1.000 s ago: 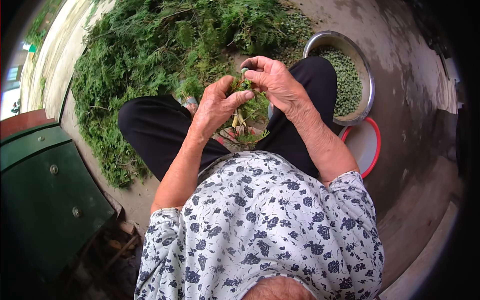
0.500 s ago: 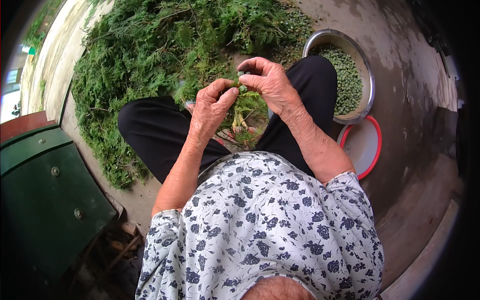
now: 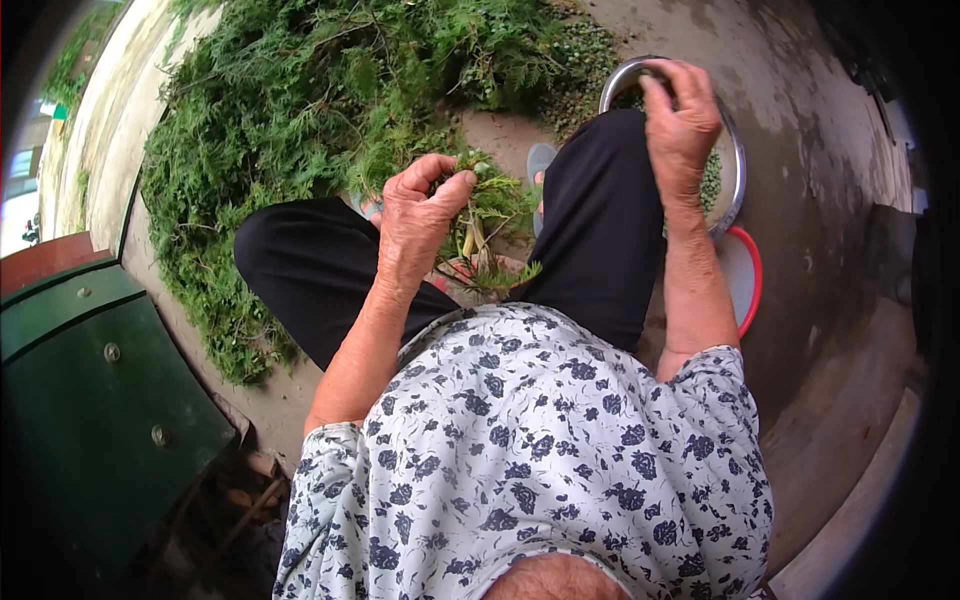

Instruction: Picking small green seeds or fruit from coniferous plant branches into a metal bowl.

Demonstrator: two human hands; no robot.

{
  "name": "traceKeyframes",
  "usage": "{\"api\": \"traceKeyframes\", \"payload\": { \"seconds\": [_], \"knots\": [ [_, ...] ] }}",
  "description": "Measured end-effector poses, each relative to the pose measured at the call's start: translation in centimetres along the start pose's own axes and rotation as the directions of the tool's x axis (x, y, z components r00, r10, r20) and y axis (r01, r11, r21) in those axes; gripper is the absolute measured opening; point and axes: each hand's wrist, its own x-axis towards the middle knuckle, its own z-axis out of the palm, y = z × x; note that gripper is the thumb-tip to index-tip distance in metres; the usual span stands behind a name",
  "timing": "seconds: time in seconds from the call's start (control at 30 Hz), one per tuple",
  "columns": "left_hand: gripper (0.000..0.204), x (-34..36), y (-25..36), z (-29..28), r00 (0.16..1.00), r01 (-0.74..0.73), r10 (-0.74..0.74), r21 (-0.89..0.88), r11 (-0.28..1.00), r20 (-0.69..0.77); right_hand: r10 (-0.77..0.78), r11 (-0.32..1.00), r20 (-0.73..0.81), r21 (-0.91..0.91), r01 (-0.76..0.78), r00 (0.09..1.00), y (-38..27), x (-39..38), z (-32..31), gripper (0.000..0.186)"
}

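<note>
My left hand point(image 3: 415, 215) is closed, pinching a green conifer sprig point(image 3: 490, 185) with small pale cones at its tip, above my lap. The sprig's lower leaves and woody stem hang between my thighs. My right hand point(image 3: 683, 135) is over a round steel basin point(image 3: 738, 170) beside my right knee. Its thumb and forefinger are curved and apart, and nothing shows between them. Small green cones point(image 3: 711, 185) lie in the basin, largely hidden by the hand and knee.
A big heap of cut conifer branches point(image 3: 270, 130) spreads ahead and to the left. Loose cones point(image 3: 590, 70) lie on the ground near the basin. A white basin with a red rim point(image 3: 745, 300) sits just behind it. A green metal panel point(image 3: 110, 400) stands at the left.
My right hand has left the sprig and moved right, over the steel basin, with its fingers parted. My left hand stays in nearly the same place, still gripping the sprig.
</note>
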Motion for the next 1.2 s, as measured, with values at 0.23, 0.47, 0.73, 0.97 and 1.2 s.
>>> {"api": "traceKeyframes", "payload": {
  "seconds": [0.23, 0.47, 0.73, 0.97, 1.2],
  "knots": [
    [0.012, 0.0, 0.4, 0.5, 0.999, 0.012, -0.016, -0.117, 0.993, -0.036, 0.208, 0.754, 0.048, -0.645, -0.129, 0.977, 13.0, -0.6, -5.5, 0.024],
    [0.01, -0.3, 0.6, 1.2, 0.998, -0.05, 0.047, -0.087, 0.995, -0.037, 0.198, 0.856, 0.587, 0.287, -0.43, 0.785, -1.8, -1.6, -0.5, 0.024],
    [0.013, -0.9, 1.0, 1.5, 0.995, -0.102, 0.102, 0.03, 0.994, 0.023, -0.02, 0.757, 0.759, 0.437, -0.486, 0.651, -7.4, -4.5, 2.8, 0.02],
    [0.011, -0.9, 0.6, 0.4, 0.999, -0.036, 0.04, -0.126, 0.991, 0.036, 0.309, 0.701, 0.658, 0.331, -0.632, 0.687, -2.8, -1.2, -0.8, 0.021],
    [0.017, -0.5, 1.3, -0.3, 0.997, -0.029, 0.062, -0.556, 0.831, 0.04, 0.16, 0.865, 0.154, -0.497, -0.063, 0.975, 7.5, -0.2, -5.3, 0.027]
  ]
}}
